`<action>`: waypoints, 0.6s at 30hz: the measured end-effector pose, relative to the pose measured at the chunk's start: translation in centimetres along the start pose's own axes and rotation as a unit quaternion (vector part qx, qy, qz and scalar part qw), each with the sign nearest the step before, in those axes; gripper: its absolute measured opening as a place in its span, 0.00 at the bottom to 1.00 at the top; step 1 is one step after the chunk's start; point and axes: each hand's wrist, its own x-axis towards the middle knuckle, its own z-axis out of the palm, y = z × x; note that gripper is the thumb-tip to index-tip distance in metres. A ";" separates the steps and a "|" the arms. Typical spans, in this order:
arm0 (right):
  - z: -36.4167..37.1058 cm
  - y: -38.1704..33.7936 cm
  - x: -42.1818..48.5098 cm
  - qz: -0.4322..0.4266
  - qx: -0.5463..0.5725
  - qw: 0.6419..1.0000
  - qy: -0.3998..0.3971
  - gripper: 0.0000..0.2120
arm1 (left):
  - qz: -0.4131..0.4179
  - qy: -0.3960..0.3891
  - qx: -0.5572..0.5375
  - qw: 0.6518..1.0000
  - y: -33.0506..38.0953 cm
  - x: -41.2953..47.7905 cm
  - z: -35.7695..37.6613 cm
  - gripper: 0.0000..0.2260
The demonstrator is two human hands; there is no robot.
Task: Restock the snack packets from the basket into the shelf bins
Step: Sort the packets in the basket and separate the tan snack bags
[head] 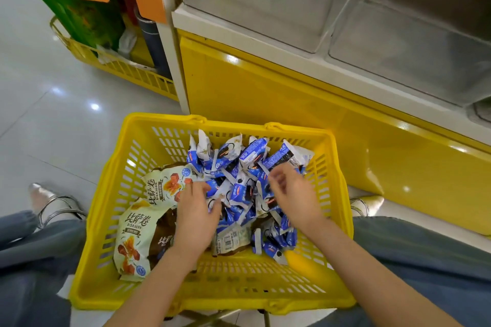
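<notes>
Snack packets, small blue-and-white foil ones (239, 180), sit heaped in the yellow slotted plastic basket (212, 292), filling its centre and far-right portion, piled up against the far wall. Larger cream-and-brown snack bags with orange print (135, 239) lie along the basket's left side, one near the near-left corner, another further back toward the left wall. A packet with a barcode label (229, 241) lies face up near the basket's middle, toward the near wall. Left hand (195, 216) is down in the basket at the boundary between the big bags and the blue heap, fingers curled into the packets; whether it actually grips one, can't tell, fingertips are buried. Right hand (292, 194) is over the right part of the heap, fingers loosely bent and somewhat blurred, nothing clearly pinched between them. Both forearms come in over the basket's near rim. Basket sits on the floor between denim-clad knees, its far rim just beside the yellow base panel of the shelf unit (265, 87). Above that panel, clear plastic shelf bins (265, 2) line the white shelf edge; the bins in view hold no packets. A second yellow basket (119, 69) stands at the far left of the shelf unit.
</notes>
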 end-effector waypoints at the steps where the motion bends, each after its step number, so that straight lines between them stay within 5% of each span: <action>1: 1.1 -0.1 -0.5 -0.019 -0.009 0.997 -0.072 0.00 | -0.023 -0.036 0.026 0.999 -0.6 0.2 0.0 0.16; 3: 3.9 0.3 -2.2 -0.024 -0.022 0.982 -0.188 0.05 | -0.016 -0.107 0.081 0.991 -1.6 0.4 0.2 0.24; 6: 7.6 1.9 -4.8 0.077 0.004 0.950 -0.302 0.11 | 0.042 -0.181 0.162 0.969 -2.1 0.7 0.6 0.30; 10: 9.8 3.3 -5.8 0.167 0.118 0.921 -0.332 0.18 | 0.012 -0.238 0.112 0.965 -2.2 1.4 0.8 0.27; 15: 11.0 3.8 -3.5 0.224 0.127 0.907 -0.332 0.19 | -0.025 -0.200 -0.026 0.979 -2.1 1.8 0.5 0.09; 18: 11.3 4.2 -2.6 0.240 0.131 0.891 -0.363 0.18 | -0.019 -0.128 -0.064 0.990 -2.3 2.1 -0.1 0.09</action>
